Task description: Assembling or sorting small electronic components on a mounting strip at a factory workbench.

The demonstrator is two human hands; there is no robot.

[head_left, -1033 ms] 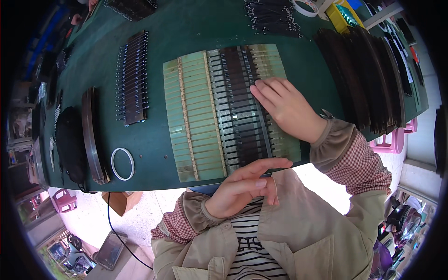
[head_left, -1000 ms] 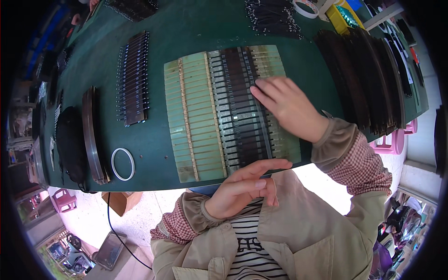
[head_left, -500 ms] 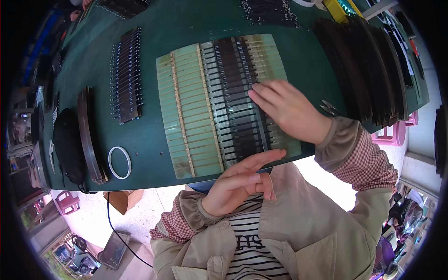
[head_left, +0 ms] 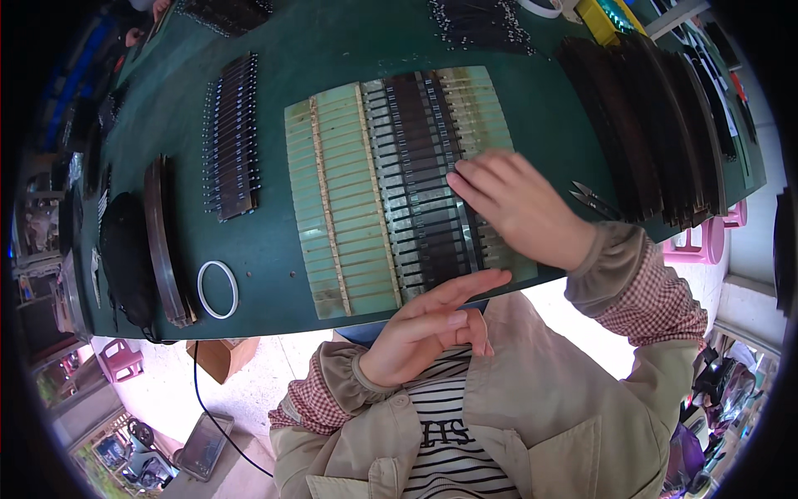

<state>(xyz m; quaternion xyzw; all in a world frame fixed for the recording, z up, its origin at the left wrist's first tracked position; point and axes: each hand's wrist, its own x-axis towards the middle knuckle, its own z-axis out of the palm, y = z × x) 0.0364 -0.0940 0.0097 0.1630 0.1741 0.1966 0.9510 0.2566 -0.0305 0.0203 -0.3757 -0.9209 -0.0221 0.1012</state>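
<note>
A pale green slotted board (head_left: pixel 339 200) lies at the table's near edge, with thin crosswise bars. Along its right half runs a dark brown strip (head_left: pixel 420 154), crossed by small dark parts with silvery ends. My right hand (head_left: pixel 528 208) is at the strip's right edge, thumb and fingers closed together, their tips on it; what they pinch is hidden. A narrow shiny band (head_left: pixel 467 233) extends from these fingertips toward me. At the board's near edge my left hand (head_left: pixel 428 328) is half turned up, one finger stretched, others loosely bent, with nothing in it.
A similar strip with parts (head_left: pixel 233 137) lies left of the board. Nearer are a white ring (head_left: pixel 218 289), a curved brown strip bundle (head_left: pixel 166 241) and a black bag (head_left: pixel 126 258). Tweezers (head_left: pixel 594 200) and stacked dark strips (head_left: pixel 644 125) lie right. A yellow box (head_left: pixel 600 18) stands behind.
My right hand has moved slightly toward me along the strip's right edge. My left hand stays nearly still. The whole view has shifted a little.
</note>
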